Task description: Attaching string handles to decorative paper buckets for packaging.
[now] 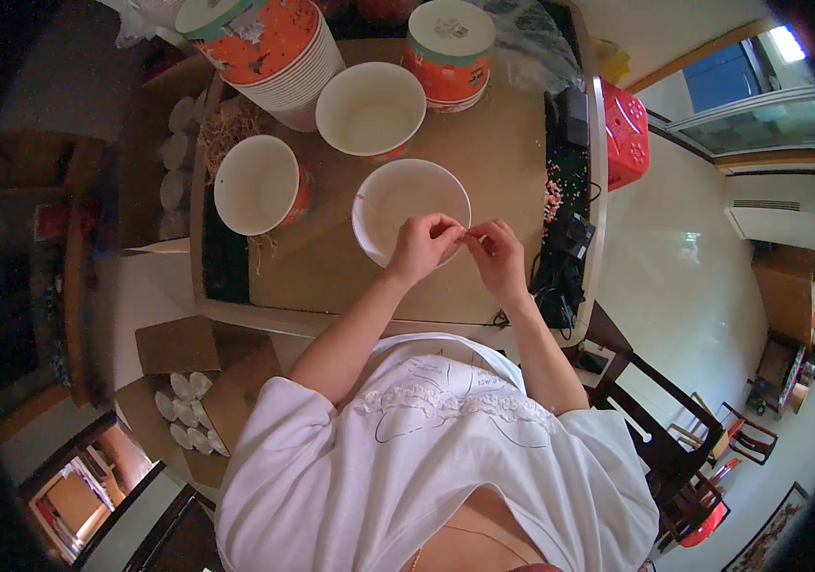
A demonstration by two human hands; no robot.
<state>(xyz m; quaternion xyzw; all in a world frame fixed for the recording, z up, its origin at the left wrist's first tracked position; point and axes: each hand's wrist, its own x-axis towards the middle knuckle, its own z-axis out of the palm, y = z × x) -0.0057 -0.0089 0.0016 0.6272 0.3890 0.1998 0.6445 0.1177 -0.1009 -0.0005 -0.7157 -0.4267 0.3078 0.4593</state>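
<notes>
My left hand (417, 250) and my right hand (500, 263) meet fingertip to fingertip over the right side of a white paper tub (390, 195). Both are closed in a pinch. Whatever lies between the fingertips is too small to make out. The tub stands upright on a brown cardboard sheet (331, 272), near the table's front edge. Just behind it is another paper tub (370, 110), white inside with an orange outer wall. A third tub (258, 186) of that sort stands to the left, with brown strands by its base.
At the back left leans a tall stack of orange tubs (274, 62); a shorter stack (449, 57) stands back right. Brown strands (226, 133) lie at the left edge. Black cables and a box-shaped adapter (574, 234) line the right edge. A cardboard box (193, 405) holds clear containers.
</notes>
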